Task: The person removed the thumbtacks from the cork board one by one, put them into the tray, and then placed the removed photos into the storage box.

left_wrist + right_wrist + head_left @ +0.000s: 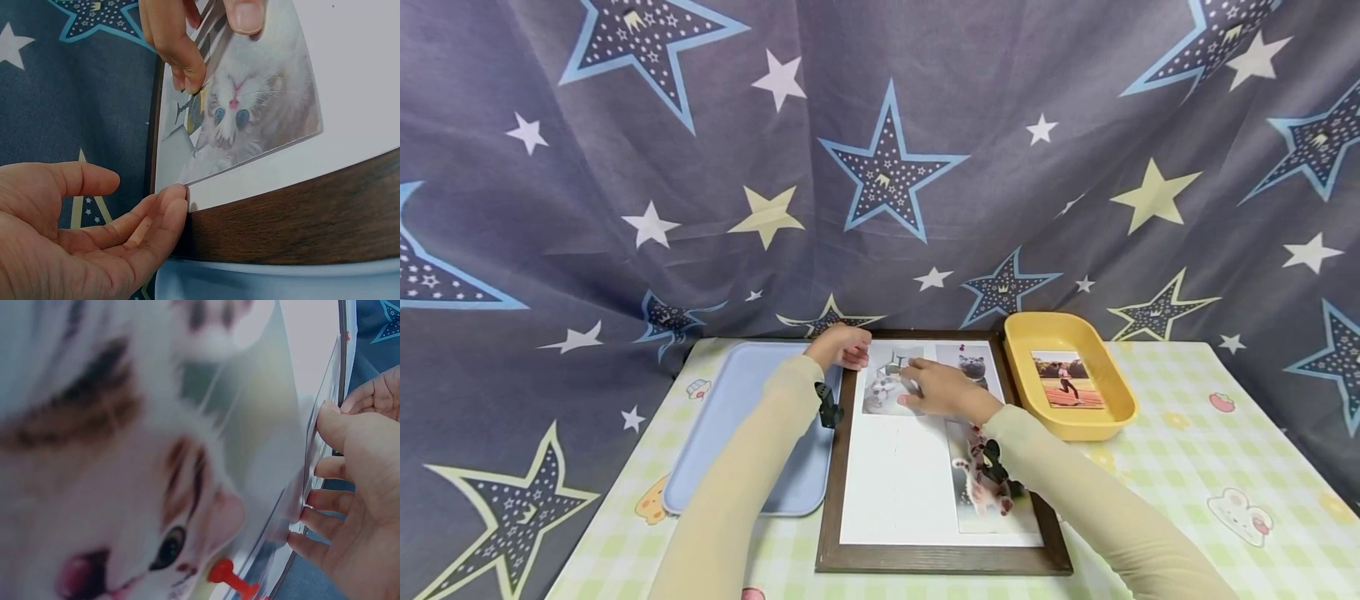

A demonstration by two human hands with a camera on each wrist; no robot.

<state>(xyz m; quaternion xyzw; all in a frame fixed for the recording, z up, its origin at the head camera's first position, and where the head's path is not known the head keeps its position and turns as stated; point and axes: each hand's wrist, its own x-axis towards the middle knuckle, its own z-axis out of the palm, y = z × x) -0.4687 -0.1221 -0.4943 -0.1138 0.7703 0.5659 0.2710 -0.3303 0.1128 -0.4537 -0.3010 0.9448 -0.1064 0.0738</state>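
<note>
A white board (887, 483) in a dark brown wooden frame (940, 560) lies on the table. At its upper left is a photo of a white kitten (262, 106). My left hand (846, 346) is at the board's far left corner, its fingertips touching the photo's corner and its thumb held apart. My right hand (943, 387) rests its spread fingertips on the same photo from the right side. A grey cat photo (972, 367) lies beyond the right hand, below a red pushpin (962, 347). My right wrist partly covers a striped kitten photo (977, 492) at lower right.
Left of the board lies a pale blue tray (797, 492), partly under my left sleeve. A yellow basin (1108, 425) holding a photo of a runner (1067, 383) stands to the right. A starry curtain (880, 267) hangs behind the checked tablecloth (1172, 467).
</note>
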